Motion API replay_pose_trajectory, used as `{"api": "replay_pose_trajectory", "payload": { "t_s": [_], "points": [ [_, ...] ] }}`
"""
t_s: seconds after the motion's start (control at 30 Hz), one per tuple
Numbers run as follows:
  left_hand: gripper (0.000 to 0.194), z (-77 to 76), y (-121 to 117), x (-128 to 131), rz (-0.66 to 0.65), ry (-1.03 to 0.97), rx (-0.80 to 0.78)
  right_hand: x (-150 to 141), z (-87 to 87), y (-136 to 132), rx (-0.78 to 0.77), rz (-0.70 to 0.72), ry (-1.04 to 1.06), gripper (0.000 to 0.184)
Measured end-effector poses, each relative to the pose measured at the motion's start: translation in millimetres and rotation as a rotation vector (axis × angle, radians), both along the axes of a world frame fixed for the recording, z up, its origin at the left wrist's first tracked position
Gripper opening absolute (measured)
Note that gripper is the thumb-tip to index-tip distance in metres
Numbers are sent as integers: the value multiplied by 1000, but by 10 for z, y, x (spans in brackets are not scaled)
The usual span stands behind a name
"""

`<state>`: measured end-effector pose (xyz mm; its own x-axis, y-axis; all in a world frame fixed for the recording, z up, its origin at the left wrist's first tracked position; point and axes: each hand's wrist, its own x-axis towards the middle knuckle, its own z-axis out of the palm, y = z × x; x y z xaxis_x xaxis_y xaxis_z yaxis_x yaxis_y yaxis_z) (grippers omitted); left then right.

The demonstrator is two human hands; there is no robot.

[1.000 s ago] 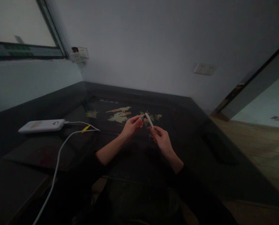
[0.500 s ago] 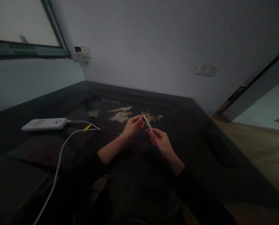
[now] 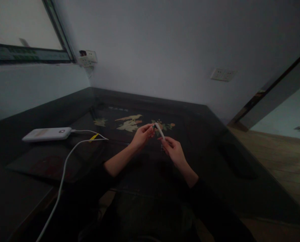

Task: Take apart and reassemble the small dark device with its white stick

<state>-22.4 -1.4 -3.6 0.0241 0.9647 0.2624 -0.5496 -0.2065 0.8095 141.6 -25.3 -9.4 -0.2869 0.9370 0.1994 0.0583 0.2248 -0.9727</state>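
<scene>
Above the dark table, my right hand (image 3: pixel 175 151) is closed around the lower end of a slim white stick-like object (image 3: pixel 160 130), which tilts up and to the left. My left hand (image 3: pixel 142 137) pinches a small dark piece with a greenish part (image 3: pixel 154 126) in its fingertips. That piece sits right beside the stick's upper end; whether the two touch, I cannot tell. Below my right fingers a small dark ridged thing (image 3: pixel 162 148) shows faintly, too dim to name.
On the left of the dark table (image 3: pixel 195 121) lies a white power bank (image 3: pixel 47 134). Its white cable (image 3: pixel 64 168), with a yellow tag (image 3: pixel 94 137), runs toward the front edge. A dark flat object (image 3: pixel 237 161) lies at the right. Wall sockets (image 3: pixel 222 74) are behind.
The white stick has turned slightly in my right fingers. More of the small dark, greenish piece now shows at my left fingertips. Both hands stay nearly in place.
</scene>
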Motion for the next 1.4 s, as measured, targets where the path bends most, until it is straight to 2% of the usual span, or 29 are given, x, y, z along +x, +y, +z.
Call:
{"api": "replay_pose_trajectory", "payload": {
  "t_s": [0.27,0.7,0.97,1.13,1.4],
  "points": [
    [46,21,-10,-1,-19,-32,11,-32,95,-89,-124,166,68,44],
    [46,-16,-3,-3,3,33,-3,26,-53,51,65,-82,-37,38],
    [51,15,-9,6,-5,-16,-15,-19,16,-33,33,19,-30,41],
    [45,-5,12,8,-26,-32,-1,-22,30,-58,4,73,-23,42],
    [46,10,-16,-10,-25,-15,-10,-10,26,-6,19,-16,-26,39]
  ]
}}
